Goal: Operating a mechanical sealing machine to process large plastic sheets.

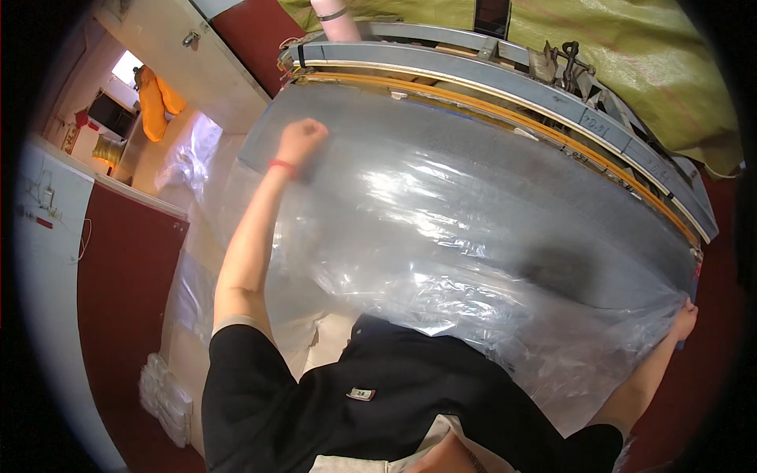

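Person spreads a big clear plastic sheet [441,229] over a grey table [552,205], sheet covering most of the tabletop and hanging off the near edge toward the person's black shirt [355,418]. Left hand [301,142] out at the far left corner of the sheet, fingers curled into a fist gripping the plastic there; red band [281,165] on that wrist. Right hand [684,319] at the near right corner of the table, fingers closed pinching the sheet's edge. Hands well apart, sheet stretched between them, wrinkled and shiny in the middle. Metal frame with a yellow strip [505,110] runs along the far edge of the table. Olive-green cloth [646,55] behind the frame. Another person's forearm [335,20] shows at top. Stack of folded plastic [164,398] on the floor at left. Orange cloth [154,102] hangs far left.
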{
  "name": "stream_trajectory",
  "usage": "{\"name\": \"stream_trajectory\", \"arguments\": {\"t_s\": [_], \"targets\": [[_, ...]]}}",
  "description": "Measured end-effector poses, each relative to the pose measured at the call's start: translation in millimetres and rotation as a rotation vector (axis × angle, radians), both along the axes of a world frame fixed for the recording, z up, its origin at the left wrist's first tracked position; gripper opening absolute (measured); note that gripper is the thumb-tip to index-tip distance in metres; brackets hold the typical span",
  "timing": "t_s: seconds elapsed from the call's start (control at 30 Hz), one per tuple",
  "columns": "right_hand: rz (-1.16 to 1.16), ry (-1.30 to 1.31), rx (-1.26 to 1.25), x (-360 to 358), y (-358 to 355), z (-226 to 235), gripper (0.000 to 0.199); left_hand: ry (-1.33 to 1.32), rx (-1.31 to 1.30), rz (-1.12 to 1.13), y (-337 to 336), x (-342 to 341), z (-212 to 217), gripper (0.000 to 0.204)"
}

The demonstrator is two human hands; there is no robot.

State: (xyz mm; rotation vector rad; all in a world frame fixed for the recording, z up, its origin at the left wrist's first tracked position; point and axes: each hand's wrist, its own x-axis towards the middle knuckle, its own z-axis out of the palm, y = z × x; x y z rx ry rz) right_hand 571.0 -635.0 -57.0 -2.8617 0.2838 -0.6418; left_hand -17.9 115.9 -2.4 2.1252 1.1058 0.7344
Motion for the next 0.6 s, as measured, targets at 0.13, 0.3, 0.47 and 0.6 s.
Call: {"name": "stream_trajectory", "arguments": {"t_s": [0.13, 0.3, 0.47, 0.6], "targets": [[0.109, -0.073, 0.258, 8.8, -33.0, -6.4, 0.042, 0.27, 0.251, 0.046, -18.5, -2.1, -6.3, 0.014], [0.338, -0.079, 1.136, -18.1, -46.5, 28.7, 0.046, 0.265, 0.341, -0.043, -7.6, -17.0, -20.0, 0.02], [0.3, -0.032, 1.336, -58.5, -95.8, 56.5, 0.05, 0.093, 0.393, -0.084, -19.7, -6.2, -9.3, 0.048], [0.296, 0.08, 1.402, -51.8, -132.7, 35.9, 0.053, 0.137, 0.29, -0.124, -17.4, -9.2, -11.9, 0.041]]}}
